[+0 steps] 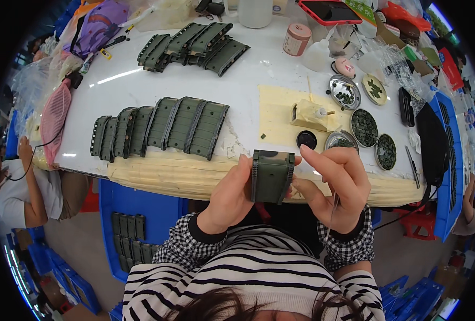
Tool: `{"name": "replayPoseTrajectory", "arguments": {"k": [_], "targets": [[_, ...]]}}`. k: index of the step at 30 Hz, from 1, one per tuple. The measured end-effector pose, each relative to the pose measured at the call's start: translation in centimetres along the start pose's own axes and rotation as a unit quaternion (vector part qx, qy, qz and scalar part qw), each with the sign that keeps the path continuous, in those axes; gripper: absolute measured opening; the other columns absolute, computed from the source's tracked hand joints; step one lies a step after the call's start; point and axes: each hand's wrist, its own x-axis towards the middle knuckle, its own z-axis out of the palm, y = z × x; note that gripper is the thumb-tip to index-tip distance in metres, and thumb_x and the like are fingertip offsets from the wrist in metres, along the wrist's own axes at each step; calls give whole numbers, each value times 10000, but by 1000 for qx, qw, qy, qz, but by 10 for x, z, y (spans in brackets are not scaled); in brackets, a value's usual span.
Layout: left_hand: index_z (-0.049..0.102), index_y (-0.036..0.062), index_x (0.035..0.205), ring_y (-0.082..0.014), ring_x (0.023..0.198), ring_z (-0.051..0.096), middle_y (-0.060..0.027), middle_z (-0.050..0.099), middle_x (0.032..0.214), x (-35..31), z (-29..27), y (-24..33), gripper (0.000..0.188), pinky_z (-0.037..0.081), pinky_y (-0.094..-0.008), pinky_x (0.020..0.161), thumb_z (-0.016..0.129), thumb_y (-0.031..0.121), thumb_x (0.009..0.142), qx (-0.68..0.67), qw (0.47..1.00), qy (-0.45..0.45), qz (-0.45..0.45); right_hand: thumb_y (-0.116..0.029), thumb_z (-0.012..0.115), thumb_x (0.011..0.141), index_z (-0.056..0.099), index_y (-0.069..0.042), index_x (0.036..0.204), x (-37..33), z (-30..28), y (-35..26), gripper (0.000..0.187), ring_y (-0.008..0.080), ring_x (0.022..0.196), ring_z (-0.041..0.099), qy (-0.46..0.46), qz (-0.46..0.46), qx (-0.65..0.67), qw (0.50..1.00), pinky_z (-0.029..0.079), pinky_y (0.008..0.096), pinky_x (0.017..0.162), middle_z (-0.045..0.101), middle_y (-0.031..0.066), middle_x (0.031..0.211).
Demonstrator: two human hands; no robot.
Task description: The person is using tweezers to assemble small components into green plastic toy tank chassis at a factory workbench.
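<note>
My left hand (228,193) is closed round a dark green, ribbed plastic casing (273,181), held upright just over the table's front edge. It has a camouflage-patterned top end and serrated sides. My right hand (340,184) is at the casing's right side, thumb and index fingertip close to its edge. Across the right palm runs a thin metal tool (332,216), gripped by the curled fingers; its kind is not clear. Left of my hands, a row of similar green casings (186,128) lies on the table, with another pile of casings (194,45) behind it.
Round tins of small dark green pieces (364,128) stand at the right, near a cream block (309,115) on yellow paper and a black round cap (306,139). A padded cream strip (157,174) lines the front edge. A blue tray (106,203) with casings lies below left.
</note>
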Motion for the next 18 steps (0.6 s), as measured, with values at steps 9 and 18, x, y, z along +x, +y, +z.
{"name": "replayPoseTrajectory", "arguments": {"k": [9, 18], "targets": [[485, -19, 1305, -251, 1120, 572, -155, 609, 1166, -1, 2, -1, 662, 445, -391, 986, 118, 465, 1042, 116, 993, 24, -21, -113, 839, 638, 691, -78, 1159, 0, 3, -2, 543, 148, 629, 526, -11, -24, -4, 1000, 443, 270, 499, 516, 39, 822], [556, -28, 1232, -116, 874, 600, -81, 630, 1046, -1, 21, -1, 577, 495, -229, 783, 201, 397, 1066, 148, 986, 69, -38, -175, 805, 664, 714, -164, 1135, 5, -4, -14, 480, 112, 597, 488, -96, -32, -94, 990, 382, 241, 451, 458, 16, 825]]}}
